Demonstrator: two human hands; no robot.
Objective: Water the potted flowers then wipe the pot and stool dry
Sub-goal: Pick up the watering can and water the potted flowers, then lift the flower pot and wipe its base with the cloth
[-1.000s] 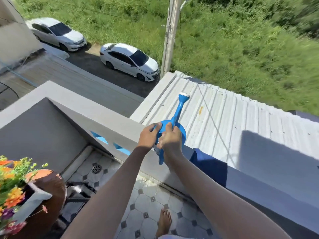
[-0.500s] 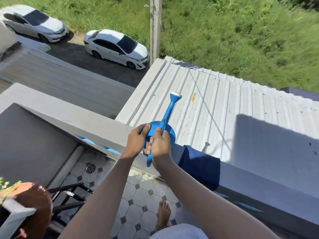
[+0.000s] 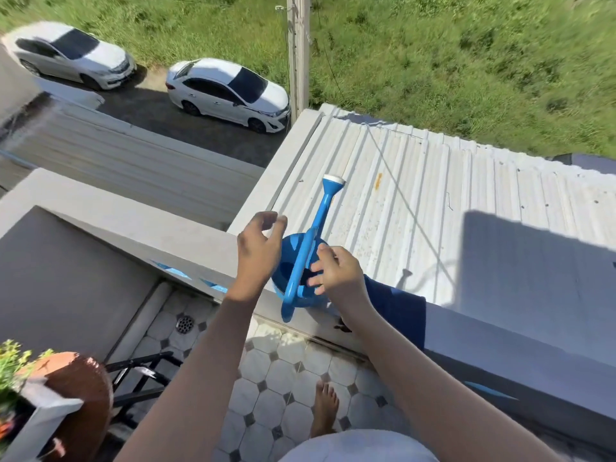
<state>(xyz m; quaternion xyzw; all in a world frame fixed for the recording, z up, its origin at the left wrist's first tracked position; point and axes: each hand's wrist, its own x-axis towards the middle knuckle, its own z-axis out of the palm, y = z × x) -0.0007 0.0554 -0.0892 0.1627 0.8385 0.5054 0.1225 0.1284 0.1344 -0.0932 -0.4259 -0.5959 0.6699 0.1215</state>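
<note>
A blue watering can with a white-tipped spout stands on top of the balcony wall, spout pointing out over the metal roof. My left hand hovers just left of the can, fingers spread, holding nothing. My right hand is open at the can's right side, fingertips near its handle. A dark blue cloth hangs over the wall just right of my right hand. At the bottom left a terracotta pot with flowers sits on a black metal stool.
The balcony floor is white tile with a drain in the far corner. My bare foot stands near the wall. Beyond the wall lie a corrugated roof, two parked white cars and grass.
Both hands have let go of the watering can and opened; it now stands on the wall by itself. The view has swung back left, showing more of the pot.
</note>
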